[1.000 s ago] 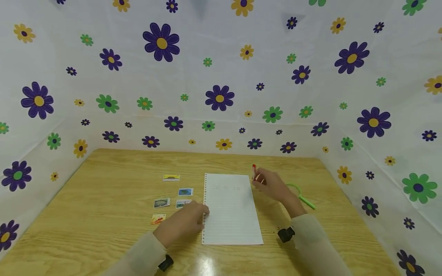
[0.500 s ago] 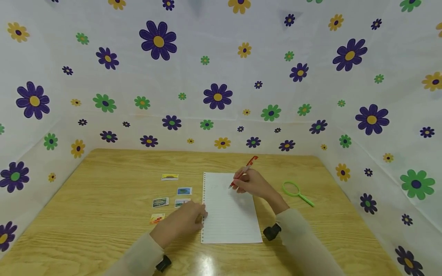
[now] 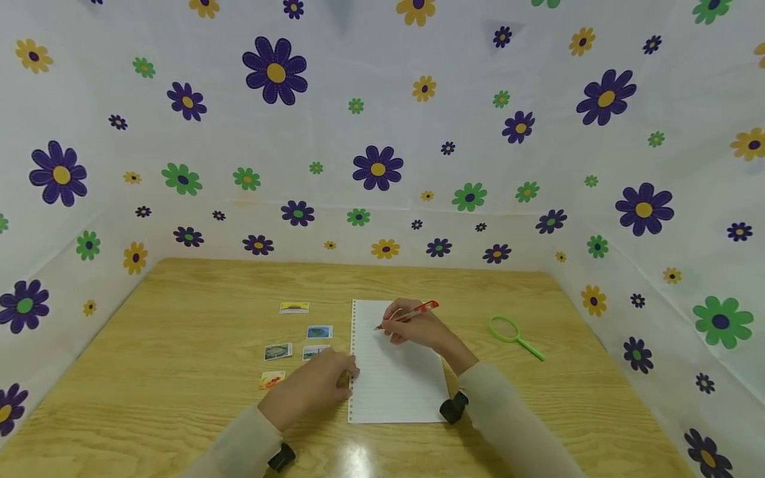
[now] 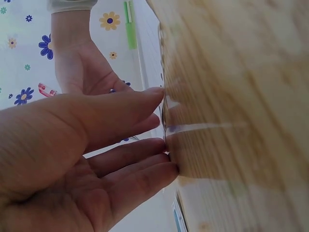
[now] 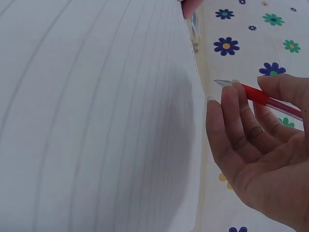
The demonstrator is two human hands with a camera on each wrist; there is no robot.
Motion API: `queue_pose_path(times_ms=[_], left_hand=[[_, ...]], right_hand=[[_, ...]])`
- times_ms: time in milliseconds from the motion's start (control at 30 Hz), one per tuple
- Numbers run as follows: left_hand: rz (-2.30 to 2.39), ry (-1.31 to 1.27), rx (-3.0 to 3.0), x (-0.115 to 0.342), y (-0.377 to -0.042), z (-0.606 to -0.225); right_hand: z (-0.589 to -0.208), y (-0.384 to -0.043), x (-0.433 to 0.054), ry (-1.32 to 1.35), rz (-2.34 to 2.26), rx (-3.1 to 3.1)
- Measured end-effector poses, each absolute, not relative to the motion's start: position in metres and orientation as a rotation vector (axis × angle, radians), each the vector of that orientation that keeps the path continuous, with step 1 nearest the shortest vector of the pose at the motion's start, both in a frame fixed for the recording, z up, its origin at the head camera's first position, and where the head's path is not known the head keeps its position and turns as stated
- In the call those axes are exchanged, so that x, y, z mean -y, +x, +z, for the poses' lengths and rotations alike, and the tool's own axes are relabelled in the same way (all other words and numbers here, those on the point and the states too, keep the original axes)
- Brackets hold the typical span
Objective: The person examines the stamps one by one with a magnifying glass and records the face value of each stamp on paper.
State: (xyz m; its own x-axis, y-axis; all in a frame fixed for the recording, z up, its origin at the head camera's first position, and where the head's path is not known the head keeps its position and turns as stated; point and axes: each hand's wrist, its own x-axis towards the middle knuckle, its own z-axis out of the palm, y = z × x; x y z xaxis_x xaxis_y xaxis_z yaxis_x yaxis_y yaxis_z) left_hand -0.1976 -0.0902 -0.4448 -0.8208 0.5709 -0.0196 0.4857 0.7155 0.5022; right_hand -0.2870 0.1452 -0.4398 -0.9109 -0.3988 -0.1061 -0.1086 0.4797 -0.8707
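A sheet of lined paper (image 3: 397, 392) with punched holes down its left side lies on the wooden table. My right hand (image 3: 412, 324) is over its upper part and pinches a red pen (image 5: 253, 94) between thumb and fingers. The pen's metal tip points left, close over the paper's upper lines, and its red cap end (image 3: 431, 305) leans up to the right. Fingertips of my left hand (image 3: 313, 385) rest at the holed left edge of the sheet. In the left wrist view its fingers (image 4: 137, 186) are fairly straight and grip nothing.
Several small picture cards lie left of the paper, among them a yellow one (image 3: 294, 308), a blue one (image 3: 319, 331) and a red-and-yellow one (image 3: 273, 379). A green magnifying glass (image 3: 530, 348) lies to the right. Flower-printed cloth (image 3: 382, 119) surrounds the table's back and sides.
My right hand has moved left from beside the paper's upper right edge onto its upper part. The pen has tilted from nearly upright to a low slant. The left hand stays in place.
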Motion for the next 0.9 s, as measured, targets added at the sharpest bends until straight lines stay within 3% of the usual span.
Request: queue_pose_path(times_ms=[333,900], left_hand=[[0.758,0.853,-2.751,0.092,-0.199,-0.443],[0.735,0.824,-2.760,0.090,-0.201,-0.442]], right_hand=[[-0.448,-0.288,-0.132,-0.234,-1.485,-2.384],[-0.459,-0.294,-0.125,-0.174,-1.449,-2.462]])
